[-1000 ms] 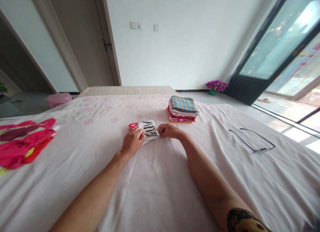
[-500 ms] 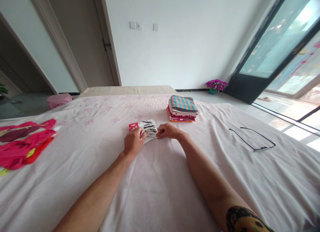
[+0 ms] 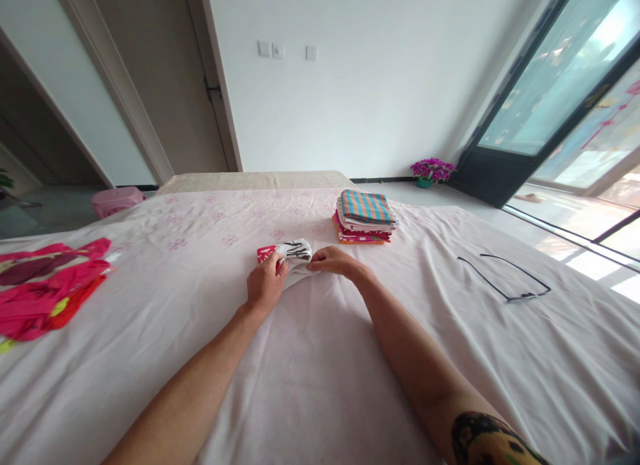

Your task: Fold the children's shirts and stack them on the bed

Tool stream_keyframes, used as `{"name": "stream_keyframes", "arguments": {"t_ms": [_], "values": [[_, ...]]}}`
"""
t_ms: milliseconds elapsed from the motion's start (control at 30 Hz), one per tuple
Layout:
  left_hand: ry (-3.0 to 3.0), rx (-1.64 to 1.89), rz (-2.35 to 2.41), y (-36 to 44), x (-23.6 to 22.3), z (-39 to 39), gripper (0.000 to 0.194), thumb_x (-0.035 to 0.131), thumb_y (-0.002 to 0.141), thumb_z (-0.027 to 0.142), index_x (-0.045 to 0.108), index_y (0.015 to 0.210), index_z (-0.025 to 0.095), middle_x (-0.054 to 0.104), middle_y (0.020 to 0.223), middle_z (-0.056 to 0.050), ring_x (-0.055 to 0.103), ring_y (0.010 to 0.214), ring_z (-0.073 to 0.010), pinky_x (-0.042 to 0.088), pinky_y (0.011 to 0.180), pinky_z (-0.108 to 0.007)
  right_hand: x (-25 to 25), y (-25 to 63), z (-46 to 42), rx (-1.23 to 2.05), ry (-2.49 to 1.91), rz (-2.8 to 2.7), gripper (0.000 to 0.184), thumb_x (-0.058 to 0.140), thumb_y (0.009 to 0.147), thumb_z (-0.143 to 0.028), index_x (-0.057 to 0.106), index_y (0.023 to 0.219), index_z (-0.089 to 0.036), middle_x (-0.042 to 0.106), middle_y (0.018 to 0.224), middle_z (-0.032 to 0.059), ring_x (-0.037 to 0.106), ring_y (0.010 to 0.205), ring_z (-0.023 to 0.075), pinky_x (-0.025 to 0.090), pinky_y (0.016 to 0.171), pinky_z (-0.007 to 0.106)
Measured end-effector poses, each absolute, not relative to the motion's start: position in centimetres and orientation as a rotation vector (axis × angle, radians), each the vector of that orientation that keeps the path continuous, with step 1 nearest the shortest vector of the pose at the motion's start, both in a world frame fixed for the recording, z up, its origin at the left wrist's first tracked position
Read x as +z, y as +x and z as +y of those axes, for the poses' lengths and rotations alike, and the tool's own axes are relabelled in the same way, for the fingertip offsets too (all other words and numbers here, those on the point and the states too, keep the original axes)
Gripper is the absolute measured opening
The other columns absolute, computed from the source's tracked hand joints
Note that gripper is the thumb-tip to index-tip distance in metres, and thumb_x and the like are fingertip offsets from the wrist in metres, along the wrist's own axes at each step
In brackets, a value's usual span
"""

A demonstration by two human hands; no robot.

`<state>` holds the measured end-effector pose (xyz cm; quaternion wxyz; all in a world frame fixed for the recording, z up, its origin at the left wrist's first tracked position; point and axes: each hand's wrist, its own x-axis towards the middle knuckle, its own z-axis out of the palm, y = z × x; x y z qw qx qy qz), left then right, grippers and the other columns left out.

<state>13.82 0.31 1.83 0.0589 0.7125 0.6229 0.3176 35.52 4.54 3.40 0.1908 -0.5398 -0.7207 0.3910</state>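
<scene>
A small white cloth with black stripes and a red print [image 3: 294, 253] lies folded on the pale pink sheet [image 3: 320, 358] in the middle of the bed. My left hand [image 3: 265, 286] pinches its near left edge with closed fingers. My right hand [image 3: 334, 260] grips the cloth's right side, fingers closed on the fabric. The part of the cloth under my fingers is hidden.
A stack of folded cloths [image 3: 365, 217], striped teal and orange on top, sits just beyond my right hand. Loose pink and red garments [image 3: 47, 285] lie at the left edge. A thin black wire hanger [image 3: 505, 278] rests on the right. A pink stool [image 3: 117, 199] and potted flowers [image 3: 433, 171] stand on the floor.
Both hands have pushed the cloth's near edge away from me, so the cloth is now folded into a smaller, thicker bundle. The hands sit slightly farther up the bed.
</scene>
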Motion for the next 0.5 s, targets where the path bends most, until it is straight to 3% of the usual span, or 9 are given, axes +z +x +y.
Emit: {"name": "stream_keyframes", "arguments": {"t_ms": [167,367,500], "values": [[2.105,1.003,1.885,13.68,1.79,0.38,0.024,0.049,0.096,0.035,0.064,0.109,0.023,0.075,0.104,-0.006,0.070,0.094,-0.0216,0.046,0.076,-0.028,3.04,34.46,4.42,0.946,-1.668,-1.909,0.020,0.066,0.066,-0.035,0.071,0.073,-0.018,0.057,0.060,-0.0045,0.047,0.059,0.0099,0.029,0.054,0.023],[2.140,0.997,1.889,13.63,1.49,0.31,0.024,0.047,0.096,0.034,0.063,0.111,0.023,0.075,0.102,-0.006,0.070,0.090,-0.0215,0.047,0.075,-0.028,3.02,34.92,4.66,1.107,-1.591,-1.871,0.018,0.062,0.067,-0.034,0.066,0.067,-0.017,0.050,0.056,-0.0057,0.041,0.054,0.0083,0.028,0.051,0.022],[2.415,0.993,1.652,13.77,1.36,-0.06,0.022,0.053,0.093,0.027,0.062,0.112,0.021,0.073,0.110,-0.007,0.066,0.104,-0.0227,0.047,0.092,-0.033,3.56,35.27,4.77,0.990,-1.696,-1.982,0.021,0.063,0.068,-0.037,0.070,0.070,-0.017,0.055,0.059,-0.0035,0.046,0.058,0.0099,0.029,0.053,0.023]]}}
